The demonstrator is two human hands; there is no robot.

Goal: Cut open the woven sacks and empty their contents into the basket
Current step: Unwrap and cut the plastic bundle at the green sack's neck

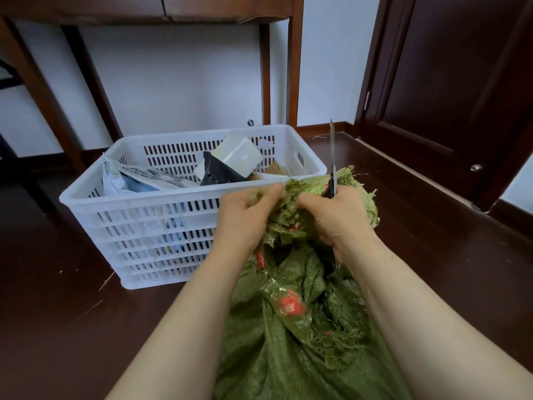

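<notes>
**Where the green sack gives, I take hold**

Since the woven sack (259, 365) slumps between my forearms on the floor (57, 313), I judge it soft and limp, light in the cloth itself, with whatever weight it has sitting low and out of sight. Its weave looks coarse enough to grip without slipping, but the cut edges are fraying into loose threads that would likely pull away if tugged. A crumpled strip of clear plastic with red print (290, 306) clings to the folds and looks slicker than the cloth, so I would avoid gripping there. The best hold is the bunched mouth, where several layers gather thick.

That is where both hands are. My left hand (245, 217) has its fingers curled in and its thumb pressed down, pinching a wad of the frayed mouth. My right hand (340, 220) faces it just beside, thumb on the same wad, while its fingers wrap the handles of the scissors (332, 151); the blades stand upright and pressed together, clear of the cloth.

Past my knuckles, the sack's mouth touches the near right corner of the white basket (138, 194), which already holds a white box (233, 155), a black bag (216, 171) and some printed packets. Table legs (294, 67) and a dark door (447, 67) stand beyond.
</notes>
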